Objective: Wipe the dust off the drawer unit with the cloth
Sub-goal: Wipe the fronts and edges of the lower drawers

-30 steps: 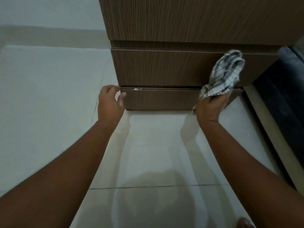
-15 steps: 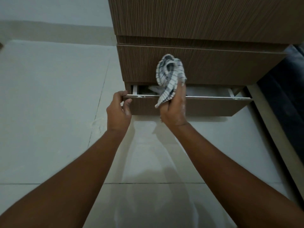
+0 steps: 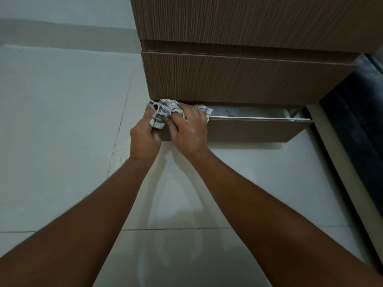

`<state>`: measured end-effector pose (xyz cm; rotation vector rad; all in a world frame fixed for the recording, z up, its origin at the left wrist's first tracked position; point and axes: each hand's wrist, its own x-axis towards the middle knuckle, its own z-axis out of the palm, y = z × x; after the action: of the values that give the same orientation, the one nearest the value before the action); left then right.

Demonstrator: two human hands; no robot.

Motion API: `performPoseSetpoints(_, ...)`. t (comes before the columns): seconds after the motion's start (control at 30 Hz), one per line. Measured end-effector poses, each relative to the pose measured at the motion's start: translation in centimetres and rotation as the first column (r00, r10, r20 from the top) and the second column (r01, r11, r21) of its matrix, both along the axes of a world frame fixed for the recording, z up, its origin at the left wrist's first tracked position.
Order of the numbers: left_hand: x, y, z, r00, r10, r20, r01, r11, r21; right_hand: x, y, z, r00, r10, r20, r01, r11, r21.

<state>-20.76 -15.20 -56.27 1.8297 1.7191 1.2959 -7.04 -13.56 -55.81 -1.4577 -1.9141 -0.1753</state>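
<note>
2 hands meet at the left end of the open bottom drawer (image 3: 248, 130): your right hand (image 3: 189, 129) is curled around the cloth (image 3: 165, 111), your left hand (image 3: 145, 134) pinches its corner. Keep the cloth bunched and drag it along the top edge in 1 pass.

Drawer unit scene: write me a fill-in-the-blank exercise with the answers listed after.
1. The checked cloth lies at the ____ end of the bottom drawer's top edge.
2. The bottom drawer is pulled ____.
3. The right hand presses the ____.
4. The left hand touches the cloth ____.

Answers: left; open; cloth; too
</note>
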Motion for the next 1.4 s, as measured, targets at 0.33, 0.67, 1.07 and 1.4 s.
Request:
performPoseSetpoints(0.33, 0.5, 0.0, -0.6, 0.998, 0.000, -0.065, 0.007, 0.995, 0.105, 11.0, -0.5, -1.1, 0.992, -0.098, 0.084, 0.091, 0.992, 0.089)
performPoseSetpoints(0.67, 2.2, -0.8, -0.9, 0.999, 0.030, -0.030, -0.028, 0.997, 0.069, 23.9, -2.4, -0.4, 0.930, -0.369, -0.006, 0.369, 0.929, 0.025)
performPoseSetpoints(1.07, 2.8, -0.5, -1.9, 0.998, 0.064, 0.013, -0.065, 0.995, 0.070, 27.9, -3.1, 0.8, 0.486, -0.680, -0.549, 0.684, 0.687, -0.246)
performPoseSetpoints(1.4, 3.7, 2.1, -0.9, 0.978, 0.169, 0.122, -0.163, 0.985, -0.060, 22.7, -2.5, 1.4, 0.447, -0.476, -0.757, 0.710, 0.704, -0.024)
